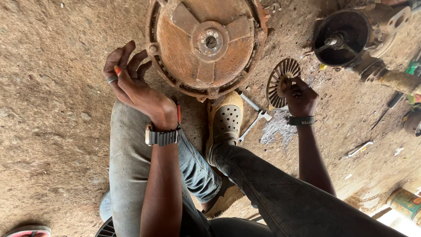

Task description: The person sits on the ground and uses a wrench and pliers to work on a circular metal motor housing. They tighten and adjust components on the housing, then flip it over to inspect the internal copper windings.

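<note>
On the dirt floor (52, 109) we are gripping the round slotted fan disc (280, 79) on edge in our right hand (300, 98), just right of the rusty motor end cover (206, 44), our left hand (131, 81) hovering loosely open and empty by its left rim, with a green can (405, 202) lying far right.

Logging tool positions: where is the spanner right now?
The spanner lies on the dirt in the head view, between the tan clog and the right hand.
</note>
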`<state>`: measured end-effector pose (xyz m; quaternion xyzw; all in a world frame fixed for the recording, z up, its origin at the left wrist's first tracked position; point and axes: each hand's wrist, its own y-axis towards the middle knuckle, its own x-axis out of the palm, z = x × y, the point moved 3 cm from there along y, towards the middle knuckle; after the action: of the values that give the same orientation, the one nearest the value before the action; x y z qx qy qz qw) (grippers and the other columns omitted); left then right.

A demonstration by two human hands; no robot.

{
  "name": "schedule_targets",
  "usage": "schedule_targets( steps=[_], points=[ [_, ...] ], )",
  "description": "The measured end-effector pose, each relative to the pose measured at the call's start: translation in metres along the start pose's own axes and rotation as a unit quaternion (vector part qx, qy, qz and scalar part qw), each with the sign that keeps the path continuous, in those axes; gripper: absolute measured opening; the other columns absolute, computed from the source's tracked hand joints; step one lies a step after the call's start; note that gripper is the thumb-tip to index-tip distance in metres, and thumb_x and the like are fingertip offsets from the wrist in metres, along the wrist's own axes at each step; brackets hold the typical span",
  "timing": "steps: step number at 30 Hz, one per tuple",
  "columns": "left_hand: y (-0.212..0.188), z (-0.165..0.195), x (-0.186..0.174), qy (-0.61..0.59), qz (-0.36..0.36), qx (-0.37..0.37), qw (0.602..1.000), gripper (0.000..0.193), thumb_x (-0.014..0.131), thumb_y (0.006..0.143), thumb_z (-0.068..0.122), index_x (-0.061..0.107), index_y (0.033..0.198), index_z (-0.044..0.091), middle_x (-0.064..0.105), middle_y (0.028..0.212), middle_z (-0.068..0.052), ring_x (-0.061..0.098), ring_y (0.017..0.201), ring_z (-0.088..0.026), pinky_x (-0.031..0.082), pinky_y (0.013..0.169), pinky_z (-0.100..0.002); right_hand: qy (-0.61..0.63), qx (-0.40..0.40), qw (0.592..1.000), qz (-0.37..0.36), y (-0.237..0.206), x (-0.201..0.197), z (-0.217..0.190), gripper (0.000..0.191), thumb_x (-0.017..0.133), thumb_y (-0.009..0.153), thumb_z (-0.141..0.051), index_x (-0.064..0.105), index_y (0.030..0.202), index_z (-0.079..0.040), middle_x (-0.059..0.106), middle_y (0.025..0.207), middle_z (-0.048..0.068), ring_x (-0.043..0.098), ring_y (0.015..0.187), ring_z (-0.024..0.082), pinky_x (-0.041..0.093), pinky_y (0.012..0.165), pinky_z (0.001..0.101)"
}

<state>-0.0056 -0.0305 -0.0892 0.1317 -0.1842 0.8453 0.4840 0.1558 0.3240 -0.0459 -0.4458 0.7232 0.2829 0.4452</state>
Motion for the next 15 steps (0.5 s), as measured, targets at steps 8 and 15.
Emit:
schedule_targets(
  steps=[8,15],
  points=[
    [-0.001,0.002,0.000,0.017,0.001,-0.008,1.000,0.034,0.031,0.109,0.020,0.057,0.126,0.006,0.073,0.121,-0.020,0.077,0.098,-0.024,0.068,0.082,-0.037,-0.050,0.021,0.998,-0.005,0.004,-0.011,0.007,0.017,0.080,0.101,-0.021,0.076,0.110,-0.008,0.079,0.098,0.009,0.077,0.074,0.017,0.062,0.061,0.0279],
    [-0.002,-0.003,0.000,0.006,-0.013,-0.005,1.000,0.033,0.032,0.110,0.019,0.058,0.127,0.006,0.074,0.123,-0.019,0.077,0.100,-0.023,0.067,0.081,-0.037,-0.014,0.285,0.957,-0.058,0.011,0.028,0.023,0.061,0.091,0.085,-0.038,0.060,0.126,-0.006,0.075,0.118,0.013,0.073,0.103,0.022,0.059,0.087,0.0374]
  ],
)
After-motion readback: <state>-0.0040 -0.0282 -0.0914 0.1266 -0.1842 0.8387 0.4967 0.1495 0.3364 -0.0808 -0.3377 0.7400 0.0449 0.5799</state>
